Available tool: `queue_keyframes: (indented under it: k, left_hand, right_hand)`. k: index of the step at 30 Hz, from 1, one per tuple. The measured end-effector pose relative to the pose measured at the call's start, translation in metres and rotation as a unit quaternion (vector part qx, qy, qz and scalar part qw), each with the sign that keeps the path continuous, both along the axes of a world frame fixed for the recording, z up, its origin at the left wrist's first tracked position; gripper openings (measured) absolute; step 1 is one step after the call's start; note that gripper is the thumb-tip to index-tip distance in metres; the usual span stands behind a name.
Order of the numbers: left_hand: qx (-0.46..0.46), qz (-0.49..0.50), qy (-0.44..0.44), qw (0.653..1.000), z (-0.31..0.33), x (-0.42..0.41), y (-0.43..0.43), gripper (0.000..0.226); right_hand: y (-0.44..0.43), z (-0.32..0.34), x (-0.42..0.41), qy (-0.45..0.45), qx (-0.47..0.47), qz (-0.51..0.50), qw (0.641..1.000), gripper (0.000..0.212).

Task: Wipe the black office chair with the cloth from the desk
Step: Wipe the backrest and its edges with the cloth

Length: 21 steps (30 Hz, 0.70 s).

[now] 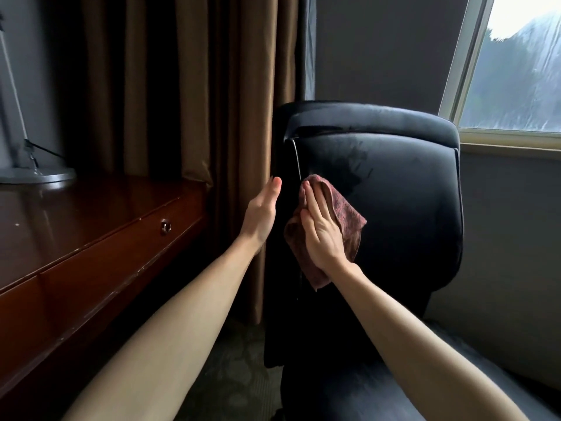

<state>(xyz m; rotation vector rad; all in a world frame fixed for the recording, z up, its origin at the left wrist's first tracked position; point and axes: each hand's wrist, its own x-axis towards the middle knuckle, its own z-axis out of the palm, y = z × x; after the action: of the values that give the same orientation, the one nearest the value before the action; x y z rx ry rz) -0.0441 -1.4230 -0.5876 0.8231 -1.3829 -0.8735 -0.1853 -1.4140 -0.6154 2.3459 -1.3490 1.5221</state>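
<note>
The black office chair (394,192) stands in front of me, its padded backrest facing me and its seat at the lower right. A reddish-brown cloth (346,217) lies flat against the left part of the backrest. My right hand (321,229) presses on the cloth with the fingers stretched out and pointing up. My left hand (262,214) rests flat against the backrest's left side edge, fingers straight, holding nothing. A damp streak shows on the leather above the cloth.
A dark wooden desk (91,232) with a keyhole drawer runs along the left, a silver lamp base (36,174) on it. Brown curtains (197,86) hang behind the chair. A window (516,71) and grey wall are at the right. Patterned carpet lies below.
</note>
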Motion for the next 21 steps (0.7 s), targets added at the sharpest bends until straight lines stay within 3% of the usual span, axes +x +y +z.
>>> queue_keyframes:
  k: [13, 19, 21]
  left_hand:
    - [0.041, -0.008, 0.029, 0.999, 0.002, -0.002, -0.002, 0.061]
    - [0.133, 0.008, 0.033, 0.990, 0.037, 0.005, -0.002, 0.059]
    - [0.121, 0.023, 0.024, 0.992, 0.070, 0.007, -0.007, 0.055]
  right_hand:
    - [-0.031, 0.085, 0.007, 0.038, -0.029, -0.019, 0.999, 0.049]
    - [-0.032, 0.112, 0.013, 0.044, 0.035, -0.062, 0.997, 0.052]
    - [-0.034, 0.126, 0.014, 0.026, 0.071, -0.078, 0.994, 0.053]
